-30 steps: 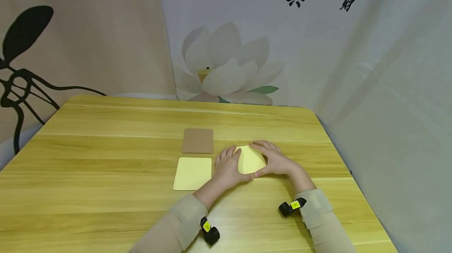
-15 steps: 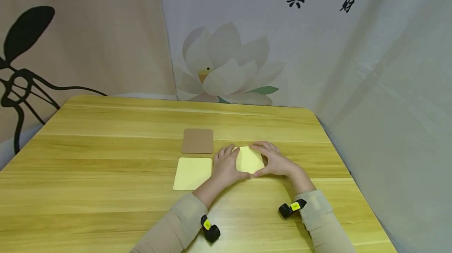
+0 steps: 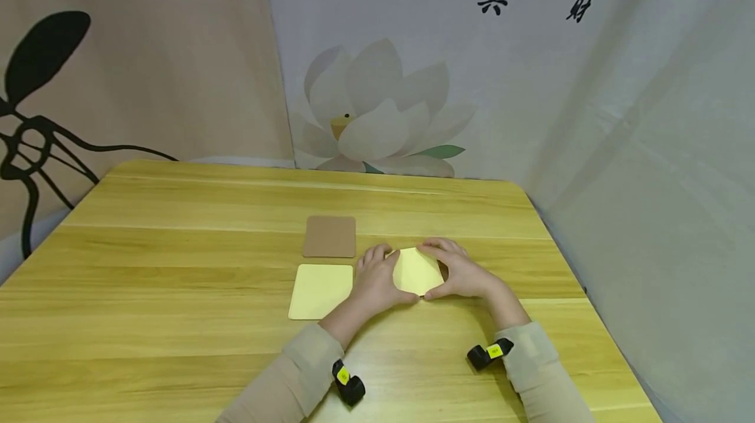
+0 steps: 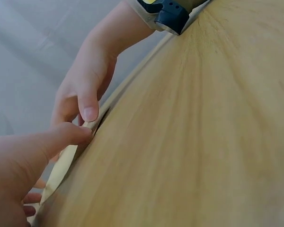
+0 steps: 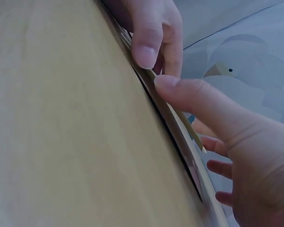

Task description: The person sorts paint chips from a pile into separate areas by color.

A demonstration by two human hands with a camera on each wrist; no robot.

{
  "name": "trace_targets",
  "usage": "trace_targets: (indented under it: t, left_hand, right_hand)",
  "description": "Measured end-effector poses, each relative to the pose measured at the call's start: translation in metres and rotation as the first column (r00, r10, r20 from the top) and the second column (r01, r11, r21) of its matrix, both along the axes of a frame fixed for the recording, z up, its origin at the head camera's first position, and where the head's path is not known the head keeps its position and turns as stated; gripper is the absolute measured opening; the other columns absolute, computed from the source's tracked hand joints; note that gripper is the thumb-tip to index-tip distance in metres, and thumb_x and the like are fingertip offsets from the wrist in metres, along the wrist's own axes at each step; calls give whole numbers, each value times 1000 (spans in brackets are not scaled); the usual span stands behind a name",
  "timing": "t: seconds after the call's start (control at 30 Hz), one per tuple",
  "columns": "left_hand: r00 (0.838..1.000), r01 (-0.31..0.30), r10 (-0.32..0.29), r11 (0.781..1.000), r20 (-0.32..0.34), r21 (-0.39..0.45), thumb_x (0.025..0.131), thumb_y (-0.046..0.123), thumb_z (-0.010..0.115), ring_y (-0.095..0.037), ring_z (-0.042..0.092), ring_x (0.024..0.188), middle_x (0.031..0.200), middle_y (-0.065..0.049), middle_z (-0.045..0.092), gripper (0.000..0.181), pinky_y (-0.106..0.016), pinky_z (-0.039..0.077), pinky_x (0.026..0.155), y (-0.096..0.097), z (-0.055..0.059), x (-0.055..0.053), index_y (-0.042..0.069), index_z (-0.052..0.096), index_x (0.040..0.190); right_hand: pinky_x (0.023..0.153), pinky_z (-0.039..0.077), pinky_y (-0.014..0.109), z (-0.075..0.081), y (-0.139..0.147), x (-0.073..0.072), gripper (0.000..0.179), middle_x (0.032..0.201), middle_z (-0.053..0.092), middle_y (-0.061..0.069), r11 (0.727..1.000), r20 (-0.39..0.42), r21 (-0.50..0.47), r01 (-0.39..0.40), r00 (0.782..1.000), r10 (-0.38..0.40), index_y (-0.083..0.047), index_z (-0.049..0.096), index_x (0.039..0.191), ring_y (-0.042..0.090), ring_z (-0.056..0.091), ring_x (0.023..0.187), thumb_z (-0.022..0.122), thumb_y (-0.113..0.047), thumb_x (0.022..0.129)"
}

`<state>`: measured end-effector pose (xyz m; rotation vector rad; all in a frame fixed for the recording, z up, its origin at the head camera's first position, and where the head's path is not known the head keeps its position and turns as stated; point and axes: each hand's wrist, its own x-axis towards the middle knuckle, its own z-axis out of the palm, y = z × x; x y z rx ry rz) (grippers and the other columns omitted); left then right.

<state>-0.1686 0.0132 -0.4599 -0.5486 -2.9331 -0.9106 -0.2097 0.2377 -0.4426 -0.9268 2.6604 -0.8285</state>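
Observation:
A pale yellow square card (image 3: 415,271) lies between the two hands, right of the table's middle. My left hand (image 3: 377,277) holds its left side, with the thumb at the near edge and the fingers toward the far edge. My right hand (image 3: 459,270) grips the right side the same way, and the two thumbs nearly meet. The left wrist view has the card (image 4: 61,171) looking bowed, its near edge slightly off the table. A second yellow card (image 3: 321,291) lies flat just left of my left hand, and a brown square card (image 3: 329,237) lies behind it.
The cards lie on a wood-grain table (image 3: 177,292) with rounded far corners. Behind it hang pale curtains (image 3: 377,101) printed with a lotus and dark characters. A small black camera (image 3: 350,389) sits on the left sleeve and another camera (image 3: 485,355) on the right.
Both hands and the held card have shifted only slightly. A thin dark gap now shows at its near edge between the thumbs. The other cards stay put.

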Motion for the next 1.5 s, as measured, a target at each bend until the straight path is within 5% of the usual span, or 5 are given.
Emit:
trace_targets:
  t: [0.67, 1.0, 1.5]
  left_hand:
    - [997, 32, -29, 999, -66, 38, 58, 59, 83, -34, 29, 130, 137, -13, 40, 106, -51, 25, 104, -24, 7, 11, -2, 48, 138]
    - [995, 34, -28, 998, -100, 54, 54, 56, 87, -33, 32, 127, 134, -11, 41, 108, -49, 26, 103, -46, 11, 16, -2, 49, 137]
    - [994, 75, -70, 995, -83, 63, 55, 51, 89, -35, 29, 128, 135, -12, 41, 108, -56, 21, 104, -81, 13, 20, -1, 46, 140]
  right_hand:
    - [103, 25, 56, 13, -21, 19, 101, 145, 35, 5, 999, -64, 43, -1, 998, 3, -14, 41, 146, 25, 27, 132, 81, -58, 64]
    - [106, 19, 54, 13, -42, 26, 104, 144, 36, 6, 999, -135, 53, -6, 991, 13, -12, 40, 147, 25, 26, 133, 80, -61, 63]
    - [107, 20, 51, 9, -75, 39, 102, 141, 37, 2, 995, -214, 93, 46, 977, -25, -15, 41, 146, 24, 30, 128, 76, -66, 65]
